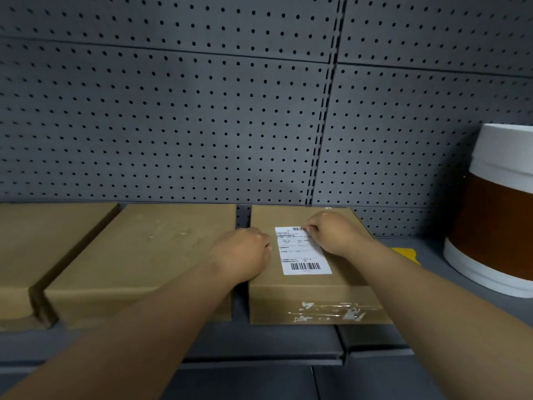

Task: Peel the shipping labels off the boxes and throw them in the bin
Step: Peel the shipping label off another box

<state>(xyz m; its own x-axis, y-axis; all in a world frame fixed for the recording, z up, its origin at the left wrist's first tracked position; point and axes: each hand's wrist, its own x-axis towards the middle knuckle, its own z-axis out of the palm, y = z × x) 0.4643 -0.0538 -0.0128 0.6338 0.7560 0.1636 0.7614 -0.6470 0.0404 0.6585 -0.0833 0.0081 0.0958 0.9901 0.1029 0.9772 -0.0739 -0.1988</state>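
Note:
A flat brown cardboard box (311,293) lies on the grey shelf, right of centre. A white shipping label (302,255) with barcodes is stuck flat on its top. My left hand (242,255) rests on the box's left top edge with the fingers curled down on the cardboard, holding nothing. My right hand (334,233) lies over the label's upper right corner, its fingertips pinched at that corner. Two more brown boxes, one in the middle (150,255) and one at the far left (37,243), show no label on their tops.
A large white tub with a brown band (496,215) stands at the right on the shelf. Something yellow (406,254) lies behind the labelled box. A grey pegboard wall (202,111) backs the shelf. The shelf's front edge (259,356) runs below the boxes.

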